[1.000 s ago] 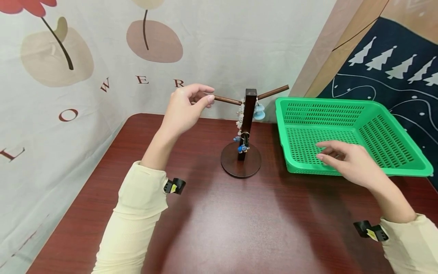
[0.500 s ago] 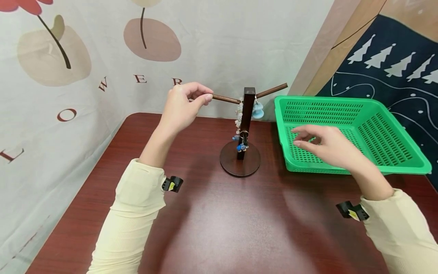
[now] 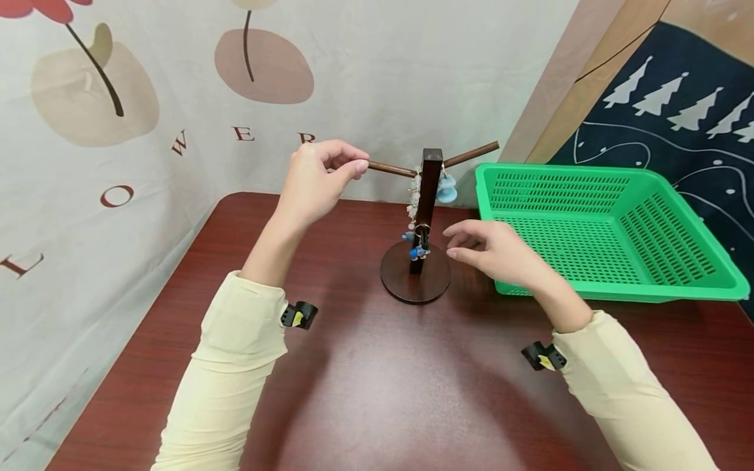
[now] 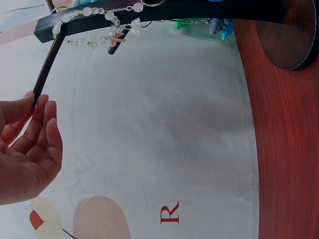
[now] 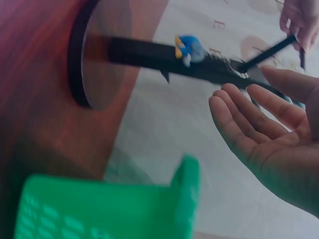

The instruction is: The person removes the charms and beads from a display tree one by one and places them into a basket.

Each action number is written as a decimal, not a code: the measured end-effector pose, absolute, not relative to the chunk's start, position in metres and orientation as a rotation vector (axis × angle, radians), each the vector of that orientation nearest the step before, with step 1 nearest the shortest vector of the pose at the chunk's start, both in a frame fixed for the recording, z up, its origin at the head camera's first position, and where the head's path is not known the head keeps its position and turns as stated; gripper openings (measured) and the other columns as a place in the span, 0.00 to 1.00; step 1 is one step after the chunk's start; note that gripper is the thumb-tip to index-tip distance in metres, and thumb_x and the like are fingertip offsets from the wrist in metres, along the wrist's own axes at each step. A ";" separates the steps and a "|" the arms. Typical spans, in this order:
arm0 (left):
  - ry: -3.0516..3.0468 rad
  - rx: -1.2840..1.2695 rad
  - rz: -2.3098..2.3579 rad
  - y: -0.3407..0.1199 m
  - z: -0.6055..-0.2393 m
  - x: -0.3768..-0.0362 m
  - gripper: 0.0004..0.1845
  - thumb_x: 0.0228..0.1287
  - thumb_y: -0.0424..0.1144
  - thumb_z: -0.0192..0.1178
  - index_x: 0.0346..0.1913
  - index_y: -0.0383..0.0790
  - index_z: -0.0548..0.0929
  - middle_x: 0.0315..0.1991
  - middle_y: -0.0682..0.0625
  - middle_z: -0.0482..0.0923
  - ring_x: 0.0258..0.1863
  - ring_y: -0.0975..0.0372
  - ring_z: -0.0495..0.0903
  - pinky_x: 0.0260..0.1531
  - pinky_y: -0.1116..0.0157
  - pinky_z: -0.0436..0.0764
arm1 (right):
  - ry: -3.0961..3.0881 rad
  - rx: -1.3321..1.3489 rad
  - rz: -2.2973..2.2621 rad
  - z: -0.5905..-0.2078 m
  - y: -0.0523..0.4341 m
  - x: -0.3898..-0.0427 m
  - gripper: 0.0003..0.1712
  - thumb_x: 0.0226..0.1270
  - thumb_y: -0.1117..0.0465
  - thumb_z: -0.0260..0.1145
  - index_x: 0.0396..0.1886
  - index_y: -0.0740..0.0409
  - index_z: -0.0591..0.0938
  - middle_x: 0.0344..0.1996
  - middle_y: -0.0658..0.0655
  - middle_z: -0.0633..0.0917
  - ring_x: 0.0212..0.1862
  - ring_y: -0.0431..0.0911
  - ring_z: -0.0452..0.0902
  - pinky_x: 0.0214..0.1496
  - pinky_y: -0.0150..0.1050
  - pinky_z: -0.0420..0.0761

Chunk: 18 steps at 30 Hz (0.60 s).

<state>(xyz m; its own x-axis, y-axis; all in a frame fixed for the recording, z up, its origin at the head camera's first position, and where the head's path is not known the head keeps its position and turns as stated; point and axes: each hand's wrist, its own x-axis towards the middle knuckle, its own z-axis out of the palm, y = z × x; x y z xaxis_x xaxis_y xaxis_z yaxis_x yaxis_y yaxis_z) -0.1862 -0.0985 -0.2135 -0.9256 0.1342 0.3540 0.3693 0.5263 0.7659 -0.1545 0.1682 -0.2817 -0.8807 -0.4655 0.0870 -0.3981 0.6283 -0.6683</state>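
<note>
From the head view, a dark wooden stand [image 3: 417,261] with a round base sits mid-table, beads and blue charms [image 3: 418,251] hanging on its post; the left hand [image 3: 318,180] pinches its left arm's tip, while the right hand [image 3: 491,252], fingers relaxed and apart, hovers just beside the charms. The left wrist view shows fingers [image 4: 42,129] at the rod end (cloth backdrop close behind). The right wrist view shows an empty palm [image 5: 271,137] near the post, with the green basket [image 5: 107,211] close below.

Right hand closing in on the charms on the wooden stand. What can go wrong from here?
1. The dark wooden T-shaped stand is steadied only by the left hand pinching the tip of its thin left arm; a tug could tip it.
2. The pale bead chain and blue charms hang bunched at the post; the open right hand might snag both.
</note>
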 end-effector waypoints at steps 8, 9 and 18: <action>-2.516 -0.424 -1.338 -0.099 -0.214 -0.187 0.06 0.60 0.35 0.60 0.37 0.39 0.85 0.27 0.48 0.81 0.27 0.62 0.74 0.26 0.69 0.64 | 2.695 -0.651 -1.192 -0.299 0.151 -0.160 0.12 0.60 0.65 0.63 0.44 0.62 0.80 0.34 0.55 0.83 0.38 0.46 0.77 0.40 0.42 0.75; -2.515 -0.426 -1.338 -0.099 -0.214 -0.187 0.06 0.60 0.35 0.60 0.37 0.39 0.85 0.27 0.48 0.81 0.27 0.62 0.74 0.26 0.69 0.64 | 2.699 -0.645 -1.190 -0.301 0.150 -0.160 0.11 0.60 0.65 0.63 0.43 0.62 0.80 0.34 0.55 0.83 0.38 0.46 0.77 0.40 0.42 0.74; -2.512 -0.434 -1.334 -0.098 -0.213 -0.187 0.06 0.60 0.35 0.60 0.37 0.38 0.85 0.27 0.48 0.81 0.26 0.62 0.74 0.24 0.70 0.63 | 2.724 -0.571 -1.196 -0.313 0.142 -0.163 0.11 0.59 0.63 0.64 0.41 0.62 0.80 0.34 0.56 0.83 0.34 0.46 0.78 0.35 0.39 0.75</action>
